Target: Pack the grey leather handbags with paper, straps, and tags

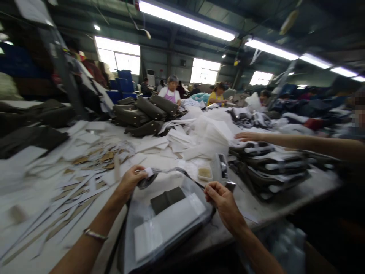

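Observation:
My left hand is closed on the far corner of a clear plastic bag, pinching a dark fold with a small white tag. My right hand is closed at the bag's right edge, fingers curled; what it pinches is too small to name. Inside the bag lie a dark olive piece and white paper sheets. The bag lies flat at the near table edge between my hands.
A stack of dark bagged pieces stands right of my hands, with a co-worker's arm reaching over it. A tape dispenser and small tray sit behind the bag. White paper strips litter the left. Olive bags pile farther back.

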Motion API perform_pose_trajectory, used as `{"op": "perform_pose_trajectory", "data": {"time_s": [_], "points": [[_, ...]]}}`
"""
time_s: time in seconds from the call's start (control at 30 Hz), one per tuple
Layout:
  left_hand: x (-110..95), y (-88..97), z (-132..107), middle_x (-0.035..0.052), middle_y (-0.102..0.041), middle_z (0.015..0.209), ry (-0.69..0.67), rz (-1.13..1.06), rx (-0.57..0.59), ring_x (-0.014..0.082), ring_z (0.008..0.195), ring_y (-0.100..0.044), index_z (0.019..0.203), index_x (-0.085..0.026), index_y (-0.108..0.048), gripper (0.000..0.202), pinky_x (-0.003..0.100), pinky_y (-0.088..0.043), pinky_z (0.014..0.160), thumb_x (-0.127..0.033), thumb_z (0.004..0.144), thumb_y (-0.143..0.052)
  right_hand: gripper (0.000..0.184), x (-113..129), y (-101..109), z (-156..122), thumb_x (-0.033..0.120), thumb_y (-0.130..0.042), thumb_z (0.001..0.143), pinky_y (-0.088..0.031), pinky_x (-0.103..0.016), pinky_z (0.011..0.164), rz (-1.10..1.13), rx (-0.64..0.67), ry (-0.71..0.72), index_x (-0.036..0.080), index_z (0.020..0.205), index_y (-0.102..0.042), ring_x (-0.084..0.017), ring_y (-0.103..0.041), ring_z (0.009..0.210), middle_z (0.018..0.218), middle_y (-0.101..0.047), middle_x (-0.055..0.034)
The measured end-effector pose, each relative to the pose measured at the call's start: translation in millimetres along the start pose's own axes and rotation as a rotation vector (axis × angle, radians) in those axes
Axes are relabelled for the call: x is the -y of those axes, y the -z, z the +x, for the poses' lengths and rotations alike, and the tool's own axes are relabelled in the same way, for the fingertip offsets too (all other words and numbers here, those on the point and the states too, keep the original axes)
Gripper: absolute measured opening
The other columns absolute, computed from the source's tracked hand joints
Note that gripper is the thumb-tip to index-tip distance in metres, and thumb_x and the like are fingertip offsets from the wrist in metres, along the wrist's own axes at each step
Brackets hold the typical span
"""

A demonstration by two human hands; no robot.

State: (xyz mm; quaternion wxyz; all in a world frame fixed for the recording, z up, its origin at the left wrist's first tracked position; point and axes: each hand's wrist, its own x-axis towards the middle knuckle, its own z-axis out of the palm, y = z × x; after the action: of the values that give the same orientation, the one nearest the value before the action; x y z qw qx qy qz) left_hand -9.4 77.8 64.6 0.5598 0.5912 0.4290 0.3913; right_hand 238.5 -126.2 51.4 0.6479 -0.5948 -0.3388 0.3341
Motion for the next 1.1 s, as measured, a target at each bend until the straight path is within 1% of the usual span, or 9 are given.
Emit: {"op": "perform_pose_trajectory", "data": {"time_s": [0.17,0.3,0.47,0.6,0.67,0.73,0.83,0.97,1.1], "points": [[6,-4.2,-9,-0.0031,-0.06,0.066,-0.057,0.046,-0.031,0.0117,0.056,-0.054,0.087,-0.017,-0.056,0.039,0.021,-0.039,0.052,-0.036,0.056,-0.07,0.035,19,-87,9,0.051,-0.073,0.078,-0.042,-0.027,0.066,0.044,0.324,0.01,0.017,0.078,-0.064,-0.013,-0.053,0.064,0.068,-0.061,0.0003],[12,-2.5,-12,-0.0032,-0.059,0.071,-0.105,0.088,-0.047,0.0102,0.058,-0.05,0.091,-0.017,-0.057,0.036,0.021,-0.037,0.054,-0.032,0.061,-0.07,0.038,17,-133,21,0.053,-0.074,0.074,-0.043,-0.028,0.065,0.033,0.379,0.0,0.017,0.076,-0.065,-0.014,-0.055,0.064,0.068,-0.062,-0.0003],[9,-6.1,-20,-0.0035,-0.057,0.074,-0.191,0.13,-0.054,0.0102,0.063,-0.05,0.091,-0.017,-0.057,0.03,0.022,-0.038,0.059,-0.028,0.065,-0.068,0.042,-7,-153,40,0.055,-0.079,0.065,-0.042,-0.028,0.059,0.004,0.291,-0.069,0.016,0.071,-0.065,-0.014,-0.054,0.058,0.065,-0.063,-0.0014],[9,-8.1,-22,-0.004,-0.056,0.073,-0.187,0.177,-0.085,0.0099,0.062,-0.05,0.09,-0.017,-0.057,0.027,0.022,-0.038,0.058,-0.026,0.067,-0.067,0.047,-19,-154,49,0.061,-0.079,0.061,-0.043,-0.028,0.055,-0.075,0.281,-0.122,0.017,0.068,-0.064,-0.016,-0.057,0.056,0.064,-0.065,-0.0031],[10,-7.6,-22,-0.0041,-0.057,0.072,-0.152,0.141,-0.057,0.0097,0.06,-0.049,0.091,-0.017,-0.057,0.028,0.021,-0.037,0.056,-0.028,0.067,-0.068,0.048,-18,-150,52,0.065,-0.075,0.064,-0.042,-0.029,0.053,-0.232,0.283,-0.086,0.019,0.069,-0.062,-0.017,-0.057,0.054,0.062,-0.065,-0.003],[10,-6.2,-20,-0.0036,-0.058,0.071,-0.101,0.081,-0.006,0.0099,0.058,-0.049,0.093,-0.017,-0.056,0.031,0.021,-0.036,0.053,-0.03,0.067,-0.068,0.047,-14,-144,55,0.067,-0.071,0.069,-0.04,-0.029,0.053,-0.504,0.224,0.05,0.021,0.068,-0.059,-0.017,-0.056,0.052,0.058,-0.062,-0.0013],[9,-4.2,-16,-0.0035,-0.057,0.07,-0.016,0.012,0.083,0.01,0.058,-0.049,0.092,-0.017,-0.055,0.032,0.021,-0.035,0.052,-0.032,0.066,-0.068,0.038,-4,-136,63,0.06,-0.067,0.079,-0.04,-0.03,0.061,-0.869,0.132,0.464,0.022,0.077,-0.063,-0.018,-0.058,0.06,0.064,-0.065,-0.0023],[13,-3.9,-4,-0.0028,-0.056,0.07,0.036,-0.04,0.157,0.0102,0.061,-0.052,0.087,-0.016,-0.055,0.025,0.021,-0.039,0.056,-0.031,0.069,-0.064,0.023,5,-132,78,0.035,-0.055,0.095,-0.042,-0.038,0.092,-1.002,0.462,1.05,0.022,0.11,-0.068,-0.024,-0.064,0.097,0.102,-0.073,-0.0087],[25,-5.8,10,-0.0019,-0.059,0.073,0.061,-0.022,0.205,0.0109,0.064,-0.055,0.092,-0.015,-0.057,0.027,0.021,-0.043,0.059,-0.031,0.072,-0.064,0.033,-3,-134,98,0.021,-0.046,0.097,-0.035,-0.044,0.108,-1.061,0.597,1.24,0.02,0.126,-0.061,-0.025,-0.06,0.115,0.123,-0.068,-0.0111]]}}
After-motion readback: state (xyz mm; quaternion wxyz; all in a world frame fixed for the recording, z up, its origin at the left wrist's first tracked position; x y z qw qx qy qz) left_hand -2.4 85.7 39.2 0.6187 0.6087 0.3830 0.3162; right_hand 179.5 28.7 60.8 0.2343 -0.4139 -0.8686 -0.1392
